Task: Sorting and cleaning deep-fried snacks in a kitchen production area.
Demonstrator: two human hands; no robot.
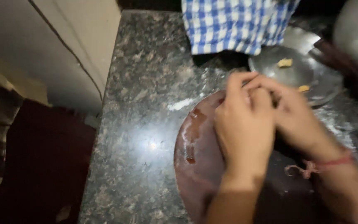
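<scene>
Hands meet over a round brown board (pixel 197 153) on the speckled stone surface (pixel 146 124): left hand (pixel 245 128) and right hand (pixel 289 114) curl closed together, fingertips touching (whatever they pinch is hidden). Beyond the right hand sits a steel plate (pixel 307 72); a blue checked cloth (pixel 233 25) hangs farther off.

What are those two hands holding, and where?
Cannot tell: left hand and right hand are cupped together over the round brown board, hiding anything held.

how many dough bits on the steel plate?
2. One bit lies near the middle of the plate; the other sits near its front rim, by the right hand. The hands may hide more.
</scene>
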